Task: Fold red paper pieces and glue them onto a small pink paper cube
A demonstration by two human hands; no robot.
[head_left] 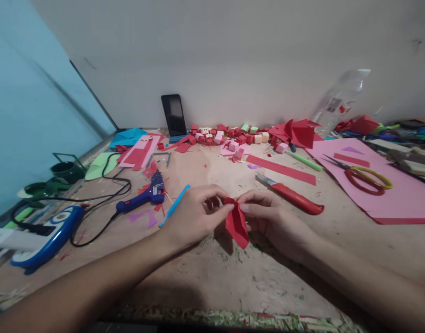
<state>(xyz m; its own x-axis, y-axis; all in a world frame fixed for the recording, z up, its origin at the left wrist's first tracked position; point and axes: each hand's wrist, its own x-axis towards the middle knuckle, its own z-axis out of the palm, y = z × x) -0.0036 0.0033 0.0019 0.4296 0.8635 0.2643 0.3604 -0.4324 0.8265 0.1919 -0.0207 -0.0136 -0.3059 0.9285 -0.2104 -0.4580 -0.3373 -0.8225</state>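
Observation:
A small folded piece of red paper is pinched between my two hands above the middle of the table. My left hand grips its upper left edge between thumb and fingers. On the other side, my right hand holds the upper right edge the same way. The paper hangs with its pointed lower part toward me and a crease down its middle. A blue pen-like stick lies just beyond my left wrist. Past my right hand rests a knife with a red handle.
At left are a blue glue gun with a black cord and a blue-and-white power strip. Small paper cubes line the back near a leaning phone. Scissors lie on pink paper at right, before a plastic bottle.

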